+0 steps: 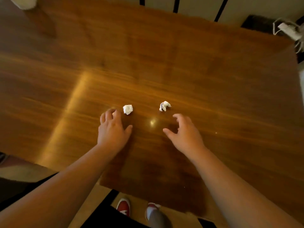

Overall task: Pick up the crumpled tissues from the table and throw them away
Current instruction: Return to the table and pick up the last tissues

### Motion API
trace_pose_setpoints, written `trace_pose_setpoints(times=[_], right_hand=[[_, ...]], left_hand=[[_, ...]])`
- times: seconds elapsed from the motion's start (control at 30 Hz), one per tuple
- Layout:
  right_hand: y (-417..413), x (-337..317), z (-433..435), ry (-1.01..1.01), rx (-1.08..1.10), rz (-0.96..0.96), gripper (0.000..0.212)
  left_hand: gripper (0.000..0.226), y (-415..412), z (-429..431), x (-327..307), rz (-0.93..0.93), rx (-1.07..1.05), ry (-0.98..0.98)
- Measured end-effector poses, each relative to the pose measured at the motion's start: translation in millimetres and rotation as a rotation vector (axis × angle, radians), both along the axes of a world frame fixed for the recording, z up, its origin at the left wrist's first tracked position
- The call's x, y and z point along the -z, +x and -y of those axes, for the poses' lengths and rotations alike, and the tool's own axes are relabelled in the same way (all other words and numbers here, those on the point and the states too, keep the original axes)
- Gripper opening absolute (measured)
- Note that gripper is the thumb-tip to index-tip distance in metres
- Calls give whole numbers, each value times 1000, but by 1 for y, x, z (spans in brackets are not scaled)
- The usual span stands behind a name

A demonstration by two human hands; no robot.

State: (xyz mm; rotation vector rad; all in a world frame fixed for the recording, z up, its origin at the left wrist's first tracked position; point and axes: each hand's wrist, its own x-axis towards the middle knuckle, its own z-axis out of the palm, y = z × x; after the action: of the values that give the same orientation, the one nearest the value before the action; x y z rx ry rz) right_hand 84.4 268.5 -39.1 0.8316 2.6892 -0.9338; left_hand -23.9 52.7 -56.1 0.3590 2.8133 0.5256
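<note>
Two white crumpled tissues lie on the brown wooden table (164, 63). The left tissue (127, 109) sits just right of the fingertips of my left hand (112, 129). The right tissue (164, 105) lies a little beyond and left of my right hand (184, 132). Both hands hover low over the table with fingers spread and curled, holding nothing. A bit of white shows at my left fingertips; I cannot tell what it is.
The table's near edge runs just in front of my red shoes (123, 206). A white object (24, 2) lies at the far left corner. A white wire-framed thing (291, 32) stands beyond the table's right corner. Dark chair legs (176, 4) show at the back.
</note>
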Motion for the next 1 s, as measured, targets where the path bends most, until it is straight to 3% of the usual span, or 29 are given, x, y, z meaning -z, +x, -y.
trace_pose_setpoints(times=[0.27, 0.7, 0.87, 0.93, 1.0], right_hand=[[-77, 40, -7, 248, -42, -73, 71], [-90, 60, -3, 259, -132, -166, 34], [-78, 55, -1, 61, -70, -197, 28], [-68, 50, 2, -144, 70, -170, 27], [-56, 41, 9, -463, 352, -120, 16]], left_hand=[[68, -38, -24, 27, -55, 72, -28], [30, -45, -30, 37, -162, 211, -2], [21, -35, -29, 32, -49, 172, 81], [18, -29, -26, 26, 108, 56, 162], [12, -20, -20, 20, 340, -99, 326]])
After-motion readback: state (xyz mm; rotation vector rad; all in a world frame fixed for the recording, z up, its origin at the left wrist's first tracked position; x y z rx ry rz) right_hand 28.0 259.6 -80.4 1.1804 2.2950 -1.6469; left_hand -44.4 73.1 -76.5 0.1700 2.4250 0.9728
